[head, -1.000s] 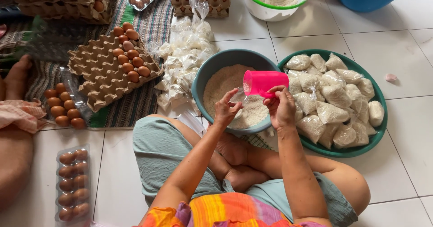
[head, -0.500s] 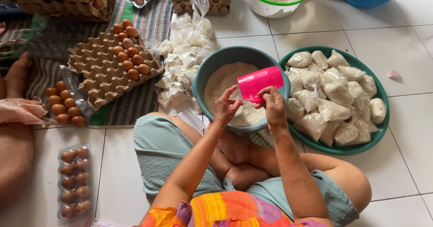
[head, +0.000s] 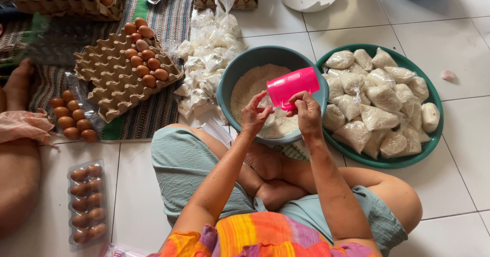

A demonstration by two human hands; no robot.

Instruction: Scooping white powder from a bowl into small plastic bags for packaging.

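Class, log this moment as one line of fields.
right hand: tilting pink plastic cup | left hand: holding clear plastic bag | below: grey-blue basin of rice

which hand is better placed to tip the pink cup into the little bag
The right hand. It already grips the pink cup, tilted over the grey basin, while the left hand pinches the small clear bag beneath the cup's mouth.

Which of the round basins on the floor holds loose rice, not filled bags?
The grey-blue basin under the pink cup. It holds loose rice, while the green basin beside it holds filled bags.
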